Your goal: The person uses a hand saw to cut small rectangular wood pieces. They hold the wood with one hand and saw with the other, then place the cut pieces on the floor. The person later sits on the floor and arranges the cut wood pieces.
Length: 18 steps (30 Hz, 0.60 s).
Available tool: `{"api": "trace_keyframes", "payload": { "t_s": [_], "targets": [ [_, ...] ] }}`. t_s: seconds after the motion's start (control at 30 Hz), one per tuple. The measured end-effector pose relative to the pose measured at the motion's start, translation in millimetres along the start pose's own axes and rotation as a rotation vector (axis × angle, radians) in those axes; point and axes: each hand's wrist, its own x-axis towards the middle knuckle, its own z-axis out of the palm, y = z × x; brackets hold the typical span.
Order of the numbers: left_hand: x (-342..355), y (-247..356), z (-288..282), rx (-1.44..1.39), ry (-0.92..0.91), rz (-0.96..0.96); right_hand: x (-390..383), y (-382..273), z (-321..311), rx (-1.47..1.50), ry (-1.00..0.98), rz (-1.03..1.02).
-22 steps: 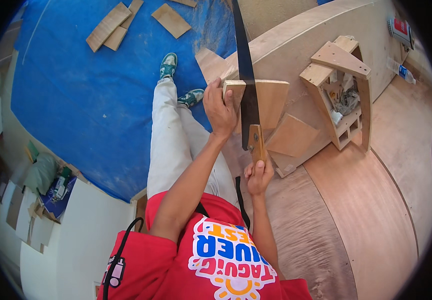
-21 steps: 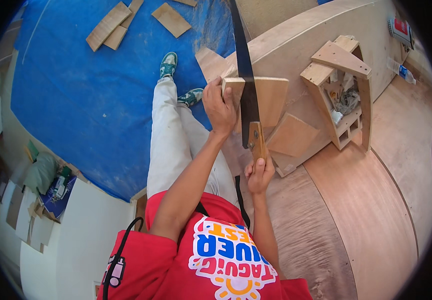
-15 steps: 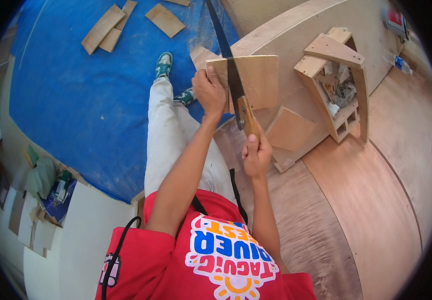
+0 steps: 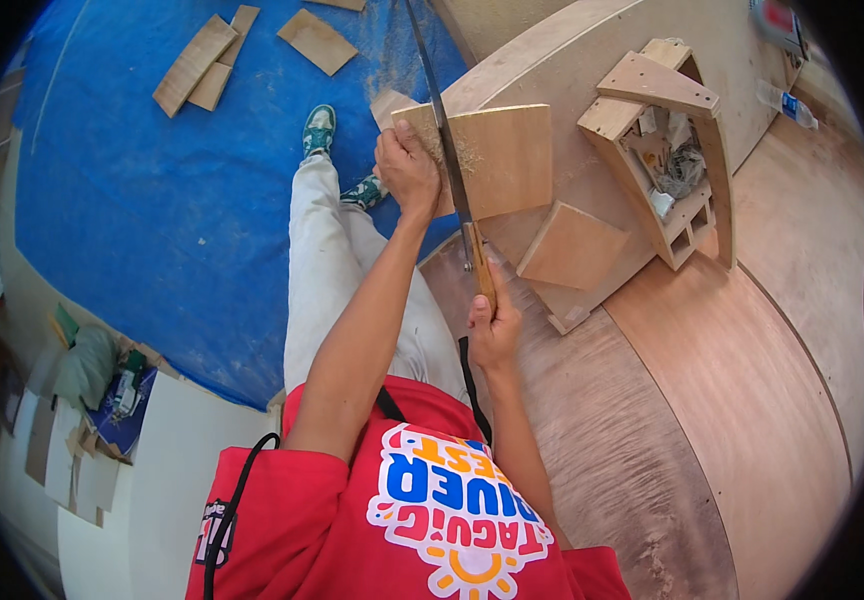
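Note:
My right hand (image 4: 495, 325) is closed round the wooden handle of a handsaw (image 4: 455, 170), whose long dark blade points away from me. The blade lies across a flat plywood piece (image 4: 507, 160), left of its middle, and sawdust clings to the wood beside it. Gripping the left end of that piece is my left hand (image 4: 409, 172), thumb near its far edge and fingers out of sight behind or under it. The plywood reaches over the edge of a curved wooden platform, and its left end hangs over the blue sheet.
An open wooden box (image 4: 657, 150) with plastic and small bits inside stands at right. Near it lie a square wood offcut (image 4: 574, 247) and a plastic bottle (image 4: 788, 104). Several boards (image 4: 195, 65) rest on the blue sheet (image 4: 162, 220). A cluttered box (image 4: 122, 400) sits at left.
The saw has been drawn back toward me with my right hand, and its blade now looks more edge-on. My left hand still grips the plywood. The whole view has shifted slightly.

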Motion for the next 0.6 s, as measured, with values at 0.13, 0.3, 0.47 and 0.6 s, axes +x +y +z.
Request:
{"api": "trace_keyframes", "payload": {
  "t_s": [0.13, 0.3, 0.47, 0.6],
  "targets": [
    [5, 0, -3, -0.125, 0.032, 0.028, -22, 11, -1, -0.090, 0.048, -0.161],
    [17, 9, -36, -0.457, 0.059, -0.106, -79, 16, -24, -0.089, 0.100, -0.246],
    [-5, 64, -38, -0.250, -0.164, 0.183, -117, 21, -33, -0.019, 0.350, -0.227],
    [-67, 109, 12, -0.141, -0.547, 0.422, -151, 27, -44, -0.038, 0.506, -0.149]
  ]
}}
